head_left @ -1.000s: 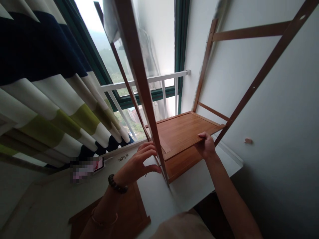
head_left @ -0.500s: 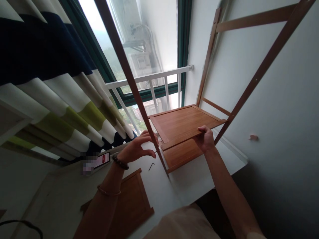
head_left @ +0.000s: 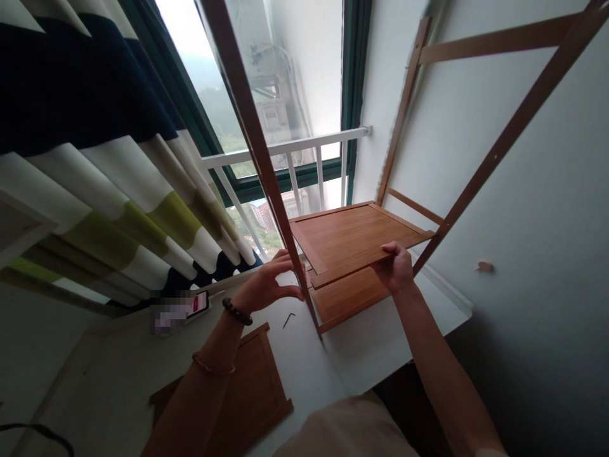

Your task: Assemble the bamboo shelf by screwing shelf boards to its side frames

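A tall wooden shelf frame (head_left: 480, 181) stands on a white surface (head_left: 366, 352) by a window. My right hand (head_left: 394, 266) grips the front edge of a brown wooden shelf board (head_left: 352, 238) held level inside the frame, above a lower board (head_left: 347, 298). My left hand (head_left: 269, 284) curls its fingers around the frame's front left post (head_left: 257, 146), at the board's left corner. I cannot see anything small between those fingers.
A loose wooden panel (head_left: 252, 387) lies on the white surface near my left arm. A small hex key (head_left: 288, 320) lies beside the post's foot. A phone (head_left: 193, 306) rests at the left under a striped curtain (head_left: 109, 171). A white wall (head_left: 533, 254) stands right.
The view shifted slightly. My left hand moved from beside the post to close around it. My right hand kept its hold on the shelf board, which sits a little higher.
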`<state>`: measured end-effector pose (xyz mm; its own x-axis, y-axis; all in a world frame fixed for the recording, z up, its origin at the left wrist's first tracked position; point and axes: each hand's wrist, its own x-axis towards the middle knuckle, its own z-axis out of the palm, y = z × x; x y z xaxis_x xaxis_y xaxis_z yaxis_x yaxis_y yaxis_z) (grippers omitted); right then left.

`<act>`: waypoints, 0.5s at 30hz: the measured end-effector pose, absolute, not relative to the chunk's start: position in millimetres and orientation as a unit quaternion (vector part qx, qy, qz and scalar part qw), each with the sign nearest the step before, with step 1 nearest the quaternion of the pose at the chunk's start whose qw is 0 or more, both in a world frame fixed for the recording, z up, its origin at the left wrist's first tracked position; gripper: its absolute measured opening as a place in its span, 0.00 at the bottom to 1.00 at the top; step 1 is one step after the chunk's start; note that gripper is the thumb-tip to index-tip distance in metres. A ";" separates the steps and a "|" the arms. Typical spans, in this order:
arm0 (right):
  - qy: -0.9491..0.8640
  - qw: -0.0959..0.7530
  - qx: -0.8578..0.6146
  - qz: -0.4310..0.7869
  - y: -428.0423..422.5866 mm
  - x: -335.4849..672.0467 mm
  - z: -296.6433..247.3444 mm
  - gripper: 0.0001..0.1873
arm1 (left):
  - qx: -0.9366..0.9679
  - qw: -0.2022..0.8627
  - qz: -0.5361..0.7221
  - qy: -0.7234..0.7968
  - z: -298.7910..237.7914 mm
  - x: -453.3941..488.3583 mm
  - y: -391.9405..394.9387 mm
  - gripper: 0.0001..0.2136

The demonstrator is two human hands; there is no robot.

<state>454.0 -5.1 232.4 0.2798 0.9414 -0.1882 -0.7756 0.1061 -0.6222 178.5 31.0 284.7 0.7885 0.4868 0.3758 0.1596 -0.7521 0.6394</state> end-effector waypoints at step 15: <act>-0.148 0.762 -0.323 0.541 -9.7 450.5 242.9 0.06 | 0.894 0.300 0.282 0.175 285.1 180.2 32.6 0.11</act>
<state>450.5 -9.7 242.9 0.3708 0.9204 -0.1243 -0.7291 0.2055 -0.6528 180.2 32.6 285.1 0.7795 0.4822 0.3999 0.1439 -0.7591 0.6348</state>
